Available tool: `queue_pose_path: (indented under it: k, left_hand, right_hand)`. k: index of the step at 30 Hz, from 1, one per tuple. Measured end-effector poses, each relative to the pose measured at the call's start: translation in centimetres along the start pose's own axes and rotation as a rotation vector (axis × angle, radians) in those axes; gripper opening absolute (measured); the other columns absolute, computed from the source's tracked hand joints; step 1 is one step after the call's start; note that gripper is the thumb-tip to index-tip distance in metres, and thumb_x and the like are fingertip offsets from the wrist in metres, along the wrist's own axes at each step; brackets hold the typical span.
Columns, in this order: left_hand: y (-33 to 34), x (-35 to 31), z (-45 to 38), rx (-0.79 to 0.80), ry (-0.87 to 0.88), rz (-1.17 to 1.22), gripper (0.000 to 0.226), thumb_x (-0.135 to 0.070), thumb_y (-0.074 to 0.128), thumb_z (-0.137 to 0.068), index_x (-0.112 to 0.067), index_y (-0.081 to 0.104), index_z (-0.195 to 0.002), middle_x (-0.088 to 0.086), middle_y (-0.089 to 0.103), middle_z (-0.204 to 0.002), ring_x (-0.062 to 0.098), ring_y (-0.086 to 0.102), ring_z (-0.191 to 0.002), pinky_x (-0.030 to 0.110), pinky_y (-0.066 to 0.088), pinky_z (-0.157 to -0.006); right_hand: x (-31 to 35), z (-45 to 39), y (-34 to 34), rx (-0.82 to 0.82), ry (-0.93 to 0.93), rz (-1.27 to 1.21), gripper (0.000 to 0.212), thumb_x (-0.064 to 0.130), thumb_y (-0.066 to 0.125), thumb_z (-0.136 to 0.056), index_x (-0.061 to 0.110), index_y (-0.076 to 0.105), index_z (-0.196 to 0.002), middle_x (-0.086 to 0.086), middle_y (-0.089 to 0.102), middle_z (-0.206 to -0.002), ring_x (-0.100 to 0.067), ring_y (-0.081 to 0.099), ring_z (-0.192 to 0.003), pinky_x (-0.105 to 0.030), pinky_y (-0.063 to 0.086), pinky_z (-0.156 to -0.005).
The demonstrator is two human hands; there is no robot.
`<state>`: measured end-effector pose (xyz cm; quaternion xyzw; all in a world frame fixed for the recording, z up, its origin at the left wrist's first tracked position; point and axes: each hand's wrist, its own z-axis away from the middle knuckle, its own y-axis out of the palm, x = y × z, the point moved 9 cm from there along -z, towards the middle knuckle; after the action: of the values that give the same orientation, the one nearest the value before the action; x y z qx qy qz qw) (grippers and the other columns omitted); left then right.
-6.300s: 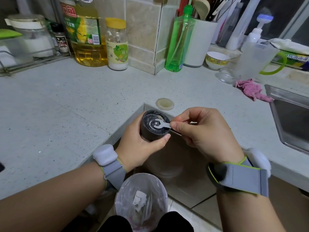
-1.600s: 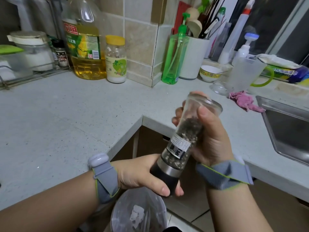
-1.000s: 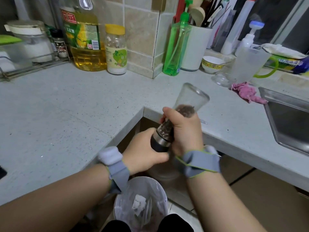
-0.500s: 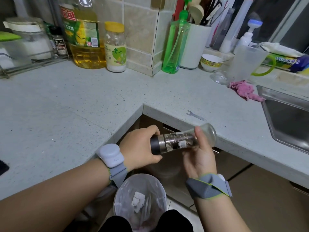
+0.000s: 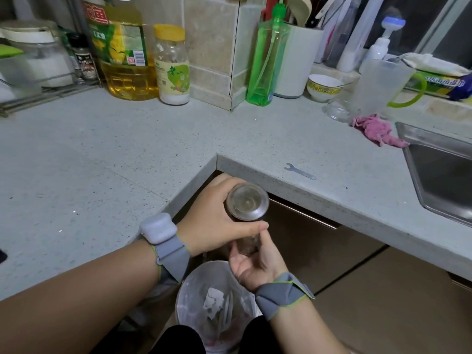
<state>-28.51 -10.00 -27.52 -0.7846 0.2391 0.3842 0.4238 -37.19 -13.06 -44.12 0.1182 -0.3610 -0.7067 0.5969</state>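
Bin [image 5: 187,310] is standing nearest, at the person's knees, its mouth lying directly below the work. Just above it the right grip [image 5: 255,264] is cupping the pepper grinder [image 5: 247,202] from underneath, palm turned up, fingers and thumb curling round the lower end, which is mostly hidden. Over that, the left grip [image 5: 213,221] is wrapping the glass body from the left side, thumb crossing the front. The grinder is hanging in the air just off the counter [image 5: 127,149], in front of its inner corner, with its long axis running close to vertical: clear closed end pointing up at the camera, grinding end pointing down at the bin. Both grips are therefore sitting on one line, right below and left above. The likely next move, a twist to test the grind, is turning about that line, so holding it plumb over the bin is what matters. Farther back, a small flat wrench [image 5: 299,171] is lying on the counter, apart from both grips.
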Motion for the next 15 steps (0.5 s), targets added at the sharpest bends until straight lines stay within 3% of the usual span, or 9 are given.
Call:
queue_pose_path:
  k: [4, 6, 8, 10, 12, 15]
  left_hand:
    - [0.0, -0.2, -0.2, 0.053, -0.015, 0.276, 0.055, -0.03, 0.09, -0.059, -0.025, 0.063, -0.106, -0.012, 0.069, -0.104, 0.006, 0.065, -0.102, 0.02, 0.049, -0.091]
    - [0.4, -0.3, -0.1, 0.1, -0.01, 0.323, 0.054, -0.029, 0.088, -0.061, -0.018, 0.063, -0.108, 0.0, 0.071, -0.106, 0.018, 0.067, -0.103, 0.035, 0.052, -0.094]
    - [0.6, -0.1, 0.0, 0.096, -0.018, 0.346, 0.049, -0.029, 0.086, -0.063, -0.021, 0.062, -0.105, -0.002, 0.071, -0.1, 0.018, 0.069, -0.096, 0.036, 0.053, -0.09]
    - [0.4, 0.5, 0.1, 0.042, -0.043, 0.344, 0.045, -0.035, 0.083, -0.063, -0.024, 0.062, -0.101, -0.009, 0.069, -0.094, 0.01, 0.067, -0.09, 0.025, 0.051, -0.085]
    - [0.5, 1.3, 0.0, 0.021, -0.112, 0.363, 0.045, -0.038, 0.082, -0.062, -0.023, 0.062, -0.099, -0.009, 0.069, -0.089, 0.009, 0.067, -0.084, 0.023, 0.051, -0.081]
    - [1.3, 1.9, 0.0, 0.079, -0.168, 0.419, 0.042, -0.029, 0.082, -0.067, -0.016, 0.059, -0.1, -0.004, 0.069, -0.081, 0.016, 0.069, -0.069, 0.029, 0.054, -0.069]
  right_hand:
    - [-2.7, -0.6, 0.8, 0.098, 0.145, 0.404, 0.078, 0.077, 0.044, -0.08, 0.005, 0.067, -0.095, -0.012, 0.071, -0.073, -0.019, 0.07, -0.057, -0.025, 0.056, -0.053]
    - [-3.4, -0.4, 0.9, 0.161, 0.189, 0.581, 0.095, 0.084, 0.027, -0.08, 0.002, 0.064, -0.111, -0.015, 0.073, -0.08, -0.023, 0.072, -0.064, -0.028, 0.055, -0.058]
    - [-3.5, -0.2, 0.2, 0.192, 0.193, 0.816, 0.103, 0.088, 0.014, -0.077, 0.004, 0.063, -0.114, -0.019, 0.074, -0.086, -0.029, 0.072, -0.071, -0.032, 0.054, -0.064]
    - [-1.1, -0.2, -0.5, 0.086, 0.027, 1.037, 0.093, 0.083, 0.016, -0.082, 0.008, 0.065, -0.107, -0.021, 0.073, -0.092, -0.033, 0.069, -0.073, -0.033, 0.053, -0.062]
    - [3.3, 0.2, -0.1, -0.063, -0.294, 1.107, 0.078, 0.072, 0.025, -0.09, 0.005, 0.066, -0.094, -0.023, 0.069, -0.086, -0.029, 0.062, -0.066, -0.034, 0.047, -0.059]
    - [8.9, 4.0, 3.9, 0.001, -0.723, 1.002, 0.064, 0.068, 0.04, -0.084, 0.012, 0.067, -0.098, -0.016, 0.065, -0.085, -0.021, 0.055, -0.063, -0.031, 0.042, -0.057]
